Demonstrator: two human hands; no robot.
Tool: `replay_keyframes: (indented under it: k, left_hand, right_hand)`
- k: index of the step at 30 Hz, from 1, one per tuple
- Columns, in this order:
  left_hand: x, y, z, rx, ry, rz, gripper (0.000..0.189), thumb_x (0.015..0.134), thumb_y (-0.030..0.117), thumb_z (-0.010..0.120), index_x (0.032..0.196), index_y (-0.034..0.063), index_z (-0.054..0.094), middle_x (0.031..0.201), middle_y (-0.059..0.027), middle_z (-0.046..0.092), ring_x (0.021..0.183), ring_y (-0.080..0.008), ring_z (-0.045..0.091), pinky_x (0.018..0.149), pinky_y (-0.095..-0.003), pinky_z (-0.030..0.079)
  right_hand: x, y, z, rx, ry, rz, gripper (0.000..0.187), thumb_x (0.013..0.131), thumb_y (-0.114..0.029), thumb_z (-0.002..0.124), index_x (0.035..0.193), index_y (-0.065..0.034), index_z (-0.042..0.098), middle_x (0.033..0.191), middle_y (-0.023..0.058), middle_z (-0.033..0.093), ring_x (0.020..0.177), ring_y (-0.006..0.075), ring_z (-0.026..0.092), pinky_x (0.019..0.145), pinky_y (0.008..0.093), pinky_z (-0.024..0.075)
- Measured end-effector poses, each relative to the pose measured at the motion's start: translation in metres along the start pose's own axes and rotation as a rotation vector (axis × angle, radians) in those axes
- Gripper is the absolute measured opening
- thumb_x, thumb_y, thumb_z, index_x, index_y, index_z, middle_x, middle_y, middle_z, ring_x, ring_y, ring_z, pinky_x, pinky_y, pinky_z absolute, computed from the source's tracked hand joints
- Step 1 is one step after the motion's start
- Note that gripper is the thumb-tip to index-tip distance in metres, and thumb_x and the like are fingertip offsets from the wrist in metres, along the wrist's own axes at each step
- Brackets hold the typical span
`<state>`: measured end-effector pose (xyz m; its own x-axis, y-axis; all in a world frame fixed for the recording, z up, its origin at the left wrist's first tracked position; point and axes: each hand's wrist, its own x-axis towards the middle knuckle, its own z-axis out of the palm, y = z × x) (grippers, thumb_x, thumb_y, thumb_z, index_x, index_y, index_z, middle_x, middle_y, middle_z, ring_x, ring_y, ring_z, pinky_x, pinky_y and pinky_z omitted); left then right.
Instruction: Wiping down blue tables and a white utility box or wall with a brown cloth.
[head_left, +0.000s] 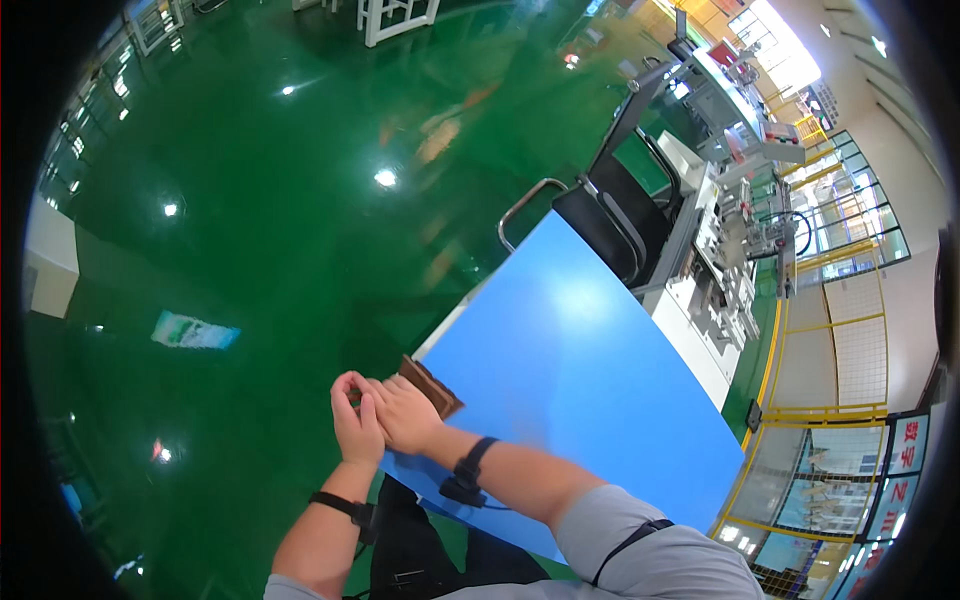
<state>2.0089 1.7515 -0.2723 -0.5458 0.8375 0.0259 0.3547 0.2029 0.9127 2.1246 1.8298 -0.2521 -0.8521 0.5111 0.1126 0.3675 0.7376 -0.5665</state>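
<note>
My left hand (358, 424) is at the near left edge of the blue tabletop (540, 352), its fingers bent and its thumb raised. Against it lies my right hand (409, 417), back upward and fingers pointing left. The two hands touch and partly overlap, and whatever may be between them is hidden. A brown, flat, folded-looking piece (435, 388), perhaps leather or cardboard, sits at the table edge right beside my right hand. Its lower part is covered by that hand, so I cannot tell whether the fingers grip it. Both wrists wear black straps with small devices.
A black office chair (619, 210) stands against the table's far side. Beyond it is a white workbench (694, 315) with metal machine fixtures. Yellow-framed mesh fencing (832, 330) runs along the right. Glossy green floor (262, 247) spreads left, with a white box-like unit (52, 259) at the rim.
</note>
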Motion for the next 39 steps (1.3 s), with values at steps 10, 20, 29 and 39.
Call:
replay_keyframes:
  k: [10,20,29,39]
  left_hand:
    - [-0.018,-0.057,-0.090,-0.724,-0.417,-0.707,0.061,0.111,0.050,0.033,0.160,0.0119,0.033,0.130,-0.0134,0.060,0.115,-0.0204,0.062,0.102,-0.0362,0.050]
    - [-0.037,-0.049,-0.100,-0.755,-0.511,-0.839,0.067,0.110,0.056,0.033,0.156,0.0071,0.039,0.139,-0.0082,0.059,0.127,-0.0188,0.054,0.110,-0.0381,0.042]
    - [-0.061,-0.022,-0.083,-0.324,-0.297,-0.447,0.041,0.111,0.032,0.043,0.135,0.0037,0.059,0.139,-0.0094,0.055,0.127,-0.0203,0.053,0.108,-0.0352,0.041]
    - [-0.161,0.018,-0.027,0.256,-0.313,-0.026,0.036,0.102,0.018,0.058,0.135,0.0022,0.057,0.134,-0.0135,0.051,0.128,-0.0281,0.050,0.110,-0.0396,0.040]
  right_hand:
    - [-0.001,-0.082,0.052,0.137,-0.031,0.073,0.058,0.088,-0.013,0.064,0.140,0.0043,0.045,0.137,0.0207,0.057,0.126,0.0368,0.057,0.112,0.0450,0.0425]
    - [-0.033,-0.091,0.058,-0.113,0.067,-0.016,0.065,0.083,-0.007,0.061,0.147,-0.0015,0.046,0.157,0.0205,0.041,0.149,0.0361,0.037,0.123,0.0476,0.0337]
    - [-0.091,-0.104,0.060,-0.342,0.007,0.221,0.073,0.093,-0.015,0.051,0.160,0.0033,0.027,0.169,0.0168,0.024,0.157,0.0268,0.025,0.127,0.0426,0.0226]
    - [-0.346,-0.113,0.036,-0.312,0.102,0.374,0.068,0.095,-0.012,0.049,0.158,0.0021,0.031,0.168,0.0137,0.028,0.156,0.0256,0.027,0.127,0.0414,0.0258]
